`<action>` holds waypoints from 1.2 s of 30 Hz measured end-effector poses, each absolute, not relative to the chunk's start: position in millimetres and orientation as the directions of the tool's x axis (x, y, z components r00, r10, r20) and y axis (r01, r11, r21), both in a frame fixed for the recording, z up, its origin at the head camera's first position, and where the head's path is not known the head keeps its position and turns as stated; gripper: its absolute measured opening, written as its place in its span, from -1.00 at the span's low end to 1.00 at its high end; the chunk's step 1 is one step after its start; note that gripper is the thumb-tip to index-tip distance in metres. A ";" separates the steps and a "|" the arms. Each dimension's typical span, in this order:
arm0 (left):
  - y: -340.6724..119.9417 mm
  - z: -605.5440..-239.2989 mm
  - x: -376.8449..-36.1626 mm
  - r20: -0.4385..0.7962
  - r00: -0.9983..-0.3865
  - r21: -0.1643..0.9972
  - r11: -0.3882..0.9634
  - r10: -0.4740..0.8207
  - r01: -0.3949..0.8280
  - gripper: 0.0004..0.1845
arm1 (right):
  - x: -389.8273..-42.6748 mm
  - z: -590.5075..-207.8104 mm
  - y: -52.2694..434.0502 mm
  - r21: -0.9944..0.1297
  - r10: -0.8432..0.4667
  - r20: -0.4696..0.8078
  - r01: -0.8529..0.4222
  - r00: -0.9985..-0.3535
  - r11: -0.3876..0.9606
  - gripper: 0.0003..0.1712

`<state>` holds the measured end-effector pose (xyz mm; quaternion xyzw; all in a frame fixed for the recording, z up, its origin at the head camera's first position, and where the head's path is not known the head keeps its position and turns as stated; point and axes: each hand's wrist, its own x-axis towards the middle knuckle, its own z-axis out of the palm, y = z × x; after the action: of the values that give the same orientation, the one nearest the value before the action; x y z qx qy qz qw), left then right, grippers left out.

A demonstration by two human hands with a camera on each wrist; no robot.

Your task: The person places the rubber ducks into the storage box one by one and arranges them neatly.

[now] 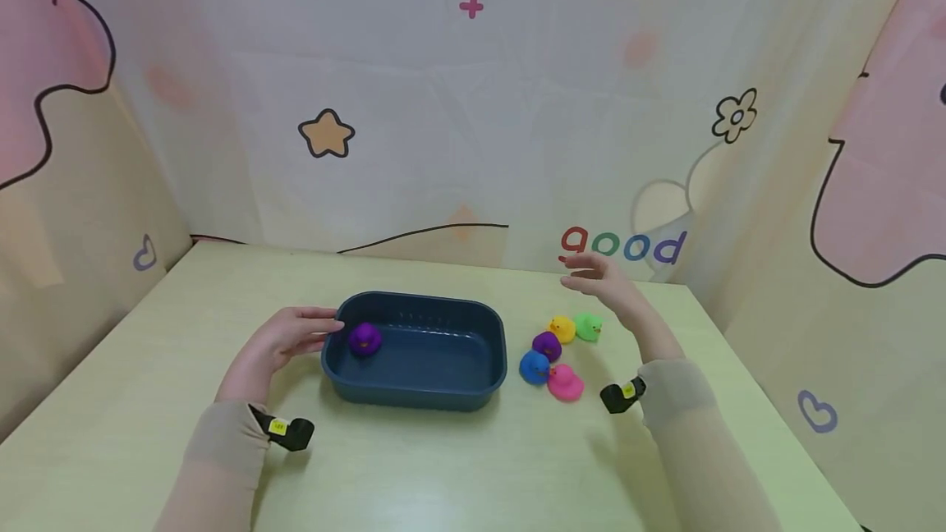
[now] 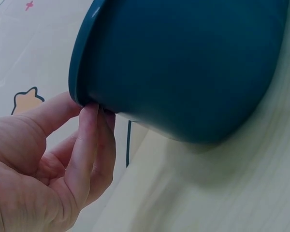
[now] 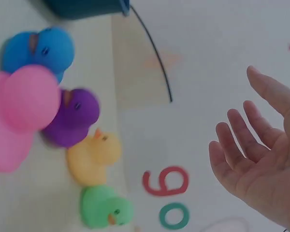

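Tub (image 1: pixel 410 398), dark blue, stands about midway between the left and right edges of the tabletop (image 1: pixel 384 474), toward the far edge, with a purple duck (image 1: pixel 365 340) inside at its left end; the left wrist view shows only its outer wall, cut off at the top, so its inside is hidden there. Toward the tabletop's right edge sit a yellow duck (image 1: pixel 563 330), a green duck (image 1: pixel 589 327), a second purple duck (image 1: pixel 547 346), a blue duck (image 1: pixel 534 368) and a pink duck (image 1: pixel 566 384). In the right wrist view the pink one is blurred, covers part of the blue one and runs past the frame, and just a corner of the tub enters. The left hand (image 1: pixel 291 333) comes from the left with bent fingers pinching the tub's rim, some fingertips lost behind the lip. The right hand (image 1: pixel 600 282) hangs in the air, seen against the tabletop's far edge near its right corner, thumb apart, fingers loosely bent and slightly spread; in the head view they partly overlap. Both sleeves (image 1: pixel 222 466) run out past the bottom
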<state>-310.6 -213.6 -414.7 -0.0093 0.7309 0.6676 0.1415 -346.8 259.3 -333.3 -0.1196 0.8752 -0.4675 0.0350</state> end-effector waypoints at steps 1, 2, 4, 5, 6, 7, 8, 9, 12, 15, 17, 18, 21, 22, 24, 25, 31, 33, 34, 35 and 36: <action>-213.9 -414.2 -310.7 -0.219 -0.960 0.973 0.110 0.176 -0.202 -0.31 | -347.5 -336.1 263.6 -0.827 -0.236 0.037 -0.163 -0.971 0.538 -0.37; -214.2 -413.7 -310.7 -0.219 -0.960 0.973 0.109 0.176 -0.202 -0.31 | -348.3 -339.2 267.9 -0.827 -0.230 0.025 -0.149 -0.973 0.542 -0.36; -214.4 -413.1 -310.9 -0.215 -0.961 0.974 0.107 0.176 -0.198 -0.31 | -350.0 -346.0 275.7 -0.828 -0.215 0.006 -0.125 -0.977 0.546 -0.34; -214.2 -412.7 -311.2 -0.215 -0.961 0.975 0.104 0.175 -0.199 -0.31 | -350.6 -349.7 279.0 -0.829 -0.210 0.000 -0.118 -0.978 0.547 -0.33; -214.2 -412.7 -311.1 -0.214 -0.961 0.975 0.101 0.176 -0.199 -0.31 | -351.5 -353.7 282.6 -0.828 -0.203 -0.007 -0.108 -0.979 0.550 -0.32; -214.2 -412.7 -311.0 -0.215 -0.961 0.975 0.099 0.176 -0.200 -0.31 | -352.5 -358.0 286.3 -0.829 -0.195 -0.016 -0.096 -0.981 0.551 -0.32; -214.2 -413.0 -310.8 -0.216 -0.960 0.975 0.096 0.177 -0.201 -0.31 | -353.5 -362.4 290.0 -0.830 -0.185 -0.024 -0.084 -0.982 0.551 -0.31; -214.2 -413.4 -310.6 -0.217 -0.960 0.975 0.095 0.179 -0.202 -0.31 | -354.5 -367.1 293.7 -0.831 -0.175 -0.031 -0.072 -0.984 0.551 -0.31; -214.5 -415.0 -309.9 -0.221 -0.958 0.974 0.086 0.183 -0.208 -0.31 | -357.5 -380.7 303.9 -0.836 -0.148 -0.062 -0.029 -0.987 0.548 -0.28; -215.1 -416.4 -309.8 -0.222 -0.958 0.974 0.081 0.182 -0.210 -0.32 | -359.5 -392.7 312.0 -0.846 -0.132 -0.083 0.000 -0.988 0.534 -0.26; -215.0 -416.6 -309.9 -0.220 -0.959 0.975 0.083 0.181 -0.208 -0.32 | -360.4 -399.6 316.7 -0.850 -0.123 -0.096 0.017 -0.988 0.527 -0.26; -215.0 -416.7 -310.0 -0.219 -0.959 0.975 0.085 0.181 -0.206 -0.32 | -360.3 -402.5 318.5 -0.850 -0.121 -0.101 0.023 -0.988 0.526 -0.26; -214.4 -416.1 -310.0 -0.215 -0.959 0.975 0.093 0.183 -0.200 -0.32 | -360.2 -410.3 322.9 -0.846 -0.115 -0.130 0.049 -0.985 0.531 -0.27; -214.3 -416.0 -310.1 -0.213 -0.959 0.976 0.093 0.184 -0.199 -0.32 | -359.9 -412.2 323.7 -0.844 -0.115 -0.142 0.060 -0.983 0.533 -0.27; -214.1 -415.7 -310.6 -0.211 -0.960 0.976 0.094 0.183 -0.196 -0.33 | -359.1 -415.4 324.0 -0.841 -0.115 -0.160 0.074 -0.980 0.536 -0.27; -214.1 -415.7 -310.8 -0.210 -0.961 0.976 0.094 0.183 -0.195 -0.33 | -359.1 -417.1 324.3 -0.838 -0.118 -0.165 0.076 -0.979 0.541 -0.27; -214.5 -417.1 -310.6 -0.217 -0.960 0.975 0.091 0.180 -0.203 -0.33 | -360.5 -425.4 326.8 -0.830 -0.145 -0.164 0.057 -0.976 0.555 -0.28; -214.8 -417.6 -310.1 -0.218 -0.960 0.975 0.089 0.177 -0.205 -0.33 | -361.1 -426.9 327.0 -0.832 -0.161 -0.161 0.046 -0.974 0.553 -0.28; -215.1 -417.9 -310.1 -0.217 -0.960 0.975 0.086 0.176 -0.205 -0.33 | -361.4 -427.5 326.8 -0.831 -0.165 -0.159 0.042 -0.973 0.555 -0.29; -215.3 -418.1 -310.2 -0.216 -0.960 0.975 0.082 0.177 -0.204 -0.33 | -361.7 -427.9 326.7 -0.830 -0.170 -0.158 0.038 -0.973 0.556 -0.30; -215.5 -418.3 -310.4 -0.214 -0.961 0.976 0.079 0.176 -0.203 -0.33 | -362.0 -428.3 326.5 -0.828 -0.168 -0.157 0.037 -0.973 0.559 -0.31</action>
<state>-310.4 -215.5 -418.3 -0.0093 0.7210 0.6787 0.1395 -362.0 326.5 -428.3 -0.0374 0.8761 -0.4680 0.1099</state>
